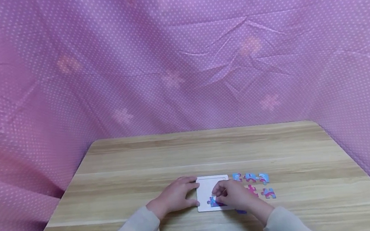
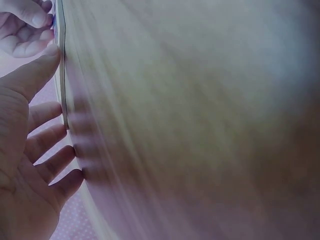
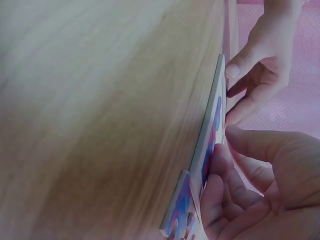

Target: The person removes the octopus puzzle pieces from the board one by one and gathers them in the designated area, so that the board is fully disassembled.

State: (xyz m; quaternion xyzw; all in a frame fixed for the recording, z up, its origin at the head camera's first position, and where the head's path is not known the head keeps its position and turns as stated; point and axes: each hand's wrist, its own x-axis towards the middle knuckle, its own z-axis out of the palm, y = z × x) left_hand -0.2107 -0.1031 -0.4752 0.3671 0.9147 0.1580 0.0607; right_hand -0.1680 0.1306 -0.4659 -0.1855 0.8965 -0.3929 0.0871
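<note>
A white puzzle tray (image 1: 203, 186) with a raised rim lies near the front of the wooden table. My left hand (image 1: 175, 196) rests at its left edge, fingers spread and fairly straight, thumb and fingertips touching the rim. Over the tray's lower right is my right hand (image 1: 234, 194), its fingers bent and their tips right at blue-purple puzzle pieces (image 1: 213, 202) along the tray's bottom. Seen from the right wrist, the bent fingers (image 3: 220, 157) meet the colored pieces while the thumb stands slightly apart. I cannot tell whether a piece is pinched there.
Several loose blue and pink puzzle pieces (image 1: 250, 177) lie right of the tray, in rough rows. One purple piece (image 1: 241, 211) sits partly under the right wrist. A pink dotted cloth (image 1: 170, 55) hangs behind and beside the table (image 1: 141, 155).
</note>
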